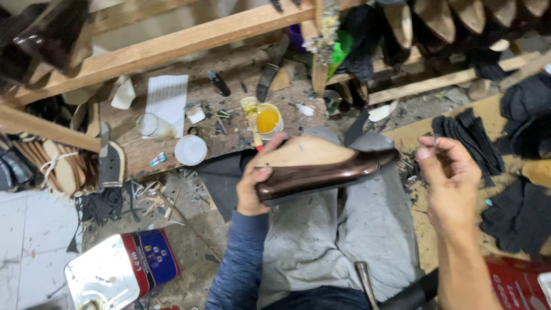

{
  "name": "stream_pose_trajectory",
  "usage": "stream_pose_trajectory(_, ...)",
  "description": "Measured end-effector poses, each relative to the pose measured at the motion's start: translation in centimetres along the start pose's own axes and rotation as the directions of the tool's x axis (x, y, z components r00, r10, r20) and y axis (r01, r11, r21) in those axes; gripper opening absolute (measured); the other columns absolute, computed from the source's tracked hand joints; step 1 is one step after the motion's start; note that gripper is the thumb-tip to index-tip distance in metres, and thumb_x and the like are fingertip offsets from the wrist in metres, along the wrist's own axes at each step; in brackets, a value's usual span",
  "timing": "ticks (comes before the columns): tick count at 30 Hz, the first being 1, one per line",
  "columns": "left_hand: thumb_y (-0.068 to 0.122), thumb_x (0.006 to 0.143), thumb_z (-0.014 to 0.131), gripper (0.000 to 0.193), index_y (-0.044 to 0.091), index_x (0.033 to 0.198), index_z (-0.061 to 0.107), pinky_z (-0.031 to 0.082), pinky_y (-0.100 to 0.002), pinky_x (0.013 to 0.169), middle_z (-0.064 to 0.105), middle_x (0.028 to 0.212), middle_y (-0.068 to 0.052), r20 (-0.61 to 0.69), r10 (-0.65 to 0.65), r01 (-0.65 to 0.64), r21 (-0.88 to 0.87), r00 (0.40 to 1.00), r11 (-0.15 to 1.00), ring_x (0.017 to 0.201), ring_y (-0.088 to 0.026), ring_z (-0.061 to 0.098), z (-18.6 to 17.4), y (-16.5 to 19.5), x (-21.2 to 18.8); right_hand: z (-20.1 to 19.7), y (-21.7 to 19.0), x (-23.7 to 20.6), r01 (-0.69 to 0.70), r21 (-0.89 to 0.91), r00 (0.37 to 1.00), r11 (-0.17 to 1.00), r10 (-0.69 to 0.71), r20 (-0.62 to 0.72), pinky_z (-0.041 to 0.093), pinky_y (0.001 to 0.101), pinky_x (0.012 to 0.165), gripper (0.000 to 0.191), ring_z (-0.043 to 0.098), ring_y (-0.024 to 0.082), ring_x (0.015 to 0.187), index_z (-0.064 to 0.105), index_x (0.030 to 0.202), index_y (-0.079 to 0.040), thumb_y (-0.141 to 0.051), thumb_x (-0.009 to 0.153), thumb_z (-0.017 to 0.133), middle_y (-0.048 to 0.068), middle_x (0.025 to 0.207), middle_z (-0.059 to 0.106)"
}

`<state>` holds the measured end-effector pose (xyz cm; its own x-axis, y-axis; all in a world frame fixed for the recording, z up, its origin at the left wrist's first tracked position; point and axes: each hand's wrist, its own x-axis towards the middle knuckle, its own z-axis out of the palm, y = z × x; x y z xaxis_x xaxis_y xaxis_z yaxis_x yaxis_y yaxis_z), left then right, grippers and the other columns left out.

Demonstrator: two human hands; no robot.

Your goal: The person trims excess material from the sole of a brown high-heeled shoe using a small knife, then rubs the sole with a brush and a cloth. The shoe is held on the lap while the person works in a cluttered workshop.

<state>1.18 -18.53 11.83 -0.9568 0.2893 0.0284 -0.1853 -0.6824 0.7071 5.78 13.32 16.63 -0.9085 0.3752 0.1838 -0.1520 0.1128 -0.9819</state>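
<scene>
**Brown Shoe Held Sole-Up Over the Lap**

Scarred planks of a low workbench [172, 132] are stretching behind the brown shoe [321, 172], littered with scraps and tools. The person is sitting with grey trousers [333, 229] under the shoe, which is lying on its side, its pale sole board turned upward and its toe pointing toward the right hand. The left hand [255, 183] is gripping the heel end of the shoe, thumb on top and fingers wrapping underneath. The right hand [450, 172] is hovering just beyond the toe, apart from it, with thumb and forefinger pinching together on something too small to make out. Just behind the shoe, a yellow glue pot [268, 120] is standing with a brush [251, 117] beside it. Farther behind and toward the heel side, a white lid [190, 150] and a clear glass [150, 126] are resting on the bench. Below the heel side, a metal tin [123, 270] is lying on the floor. Beyond the toe, dark leather pieces [468, 138] are piling up.
</scene>
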Motion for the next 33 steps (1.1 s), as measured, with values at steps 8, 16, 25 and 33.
stream_pose_trajectory(8,0.018,0.086,0.061,0.067,-0.004,0.148,0.051,0.050,-0.034,0.102,0.064,0.129,-0.020,-0.153,-0.155,0.146,-0.071,0.976,0.987,0.115,-0.026,0.064,-2.0,-7.6,-1.9,9.2,3.6,7.9,0.341,-0.392,0.822,0.855,-0.069,0.566,0.050,0.0346,0.078,0.019,0.063,0.023,0.086,0.078,0.111,-0.011,-0.013,0.096,0.066,0.009,0.092,0.066)
stream_pose_trajectory(16,0.017,0.088,0.060,0.058,0.000,0.143,0.053,0.052,-0.033,0.101,0.067,0.127,-0.014,-0.229,-0.131,0.106,-0.119,0.964,0.987,0.113,-0.023,0.066,-3.5,-8.3,-1.2,21.9,9.6,16.1,0.416,-0.598,0.734,0.686,0.135,0.666,0.054,0.0424,0.079,0.030,0.071,0.034,0.085,0.078,0.111,-0.008,-0.021,0.085,0.081,0.020,0.093,0.074)
stream_pose_trajectory(25,0.017,0.093,0.053,0.041,0.002,0.131,0.059,0.053,-0.035,0.097,0.065,0.124,-0.012,-0.317,-0.264,0.206,-0.203,0.911,0.957,0.111,-0.022,0.064,-3.6,-6.6,0.6,6.7,3.2,8.0,0.331,-0.289,0.826,0.898,-0.127,0.550,0.055,0.0292,0.092,0.019,0.073,0.017,0.105,0.073,0.111,-0.004,-0.016,0.097,0.068,0.009,0.116,0.077)
stream_pose_trajectory(33,0.021,0.092,0.071,0.031,0.003,0.116,0.063,0.046,-0.027,0.092,0.058,0.136,-0.002,-0.230,0.331,-0.172,0.520,0.915,0.837,0.112,-0.014,0.056,1.5,-6.7,2.7,-12.4,8.6,-7.2,0.380,-0.835,0.262,0.398,0.819,0.510,0.054,0.0307,0.091,0.037,0.064,0.014,0.104,0.071,0.106,-0.018,-0.013,0.070,0.079,-0.002,0.108,0.067)
